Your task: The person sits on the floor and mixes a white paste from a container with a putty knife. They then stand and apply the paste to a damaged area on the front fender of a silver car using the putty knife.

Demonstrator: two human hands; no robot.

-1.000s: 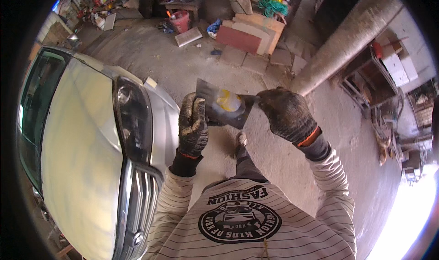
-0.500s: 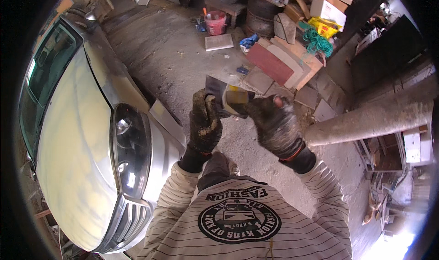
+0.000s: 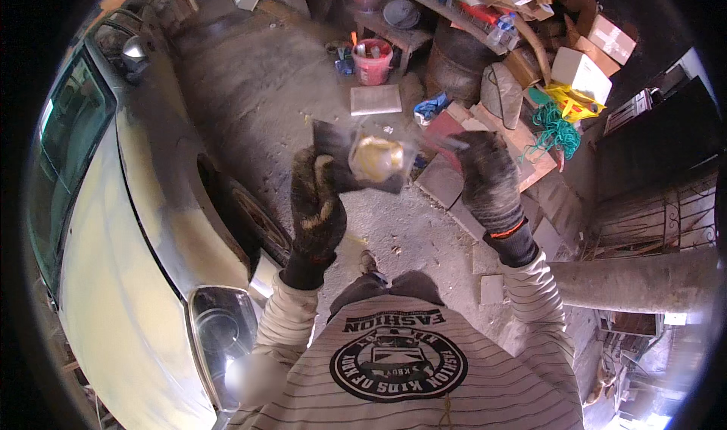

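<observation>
My left hand (image 3: 316, 203), in a dark, dusty glove, grips a dark flat board (image 3: 329, 138) by its left side. On the board sits a blob of cream and yellow paste (image 3: 376, 157). Up and right of it, my right hand (image 3: 488, 180), also gloved, is closed on a thin spreader (image 3: 450, 144), whose blade is smeared by motion near the board's right edge; whether it touches cannot be made out.
A car (image 3: 106, 271) with patchy pale paint stands close on my left. Beyond my hands are a red bucket (image 3: 372, 66), a metal drum (image 3: 452, 63), leaning boards (image 3: 522, 157), cardboard boxes (image 3: 609, 38) and green rope (image 3: 556, 131). A thick pillar (image 3: 632, 286) is at right.
My view has swung along the car, bringing its front wheel into sight. My right hand has drawn back rightward from the board, and the paste's shape and shade look different.
</observation>
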